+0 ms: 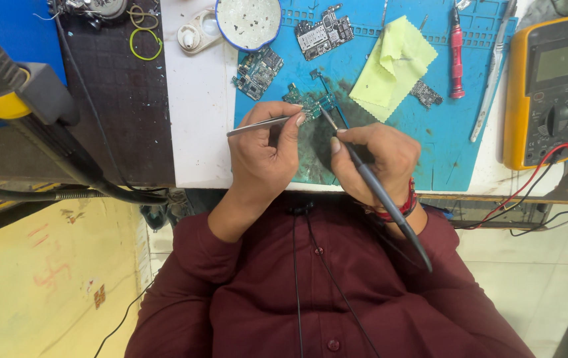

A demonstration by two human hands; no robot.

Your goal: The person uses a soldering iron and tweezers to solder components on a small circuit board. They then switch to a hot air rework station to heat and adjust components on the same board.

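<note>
Blue repair mat (456,142) on a white bench, near its front edge
Left hand (261,149) pinches tweezers (257,125), right hand (377,159) grips soldering iron (370,179) on a small green circuit board (309,103)

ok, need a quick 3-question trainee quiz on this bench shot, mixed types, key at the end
1. True or false: the left hand holds metal tweezers over the small circuit board.
2. Multiple choice: the right hand holds A) the red screwdriver, B) a soldering iron, C) the yellow cloth.
3. Fill in: the yellow multimeter sits at the ____ edge of the blue mat, as the person sees it.

Key: 1 true; 2 B; 3 right.
</note>
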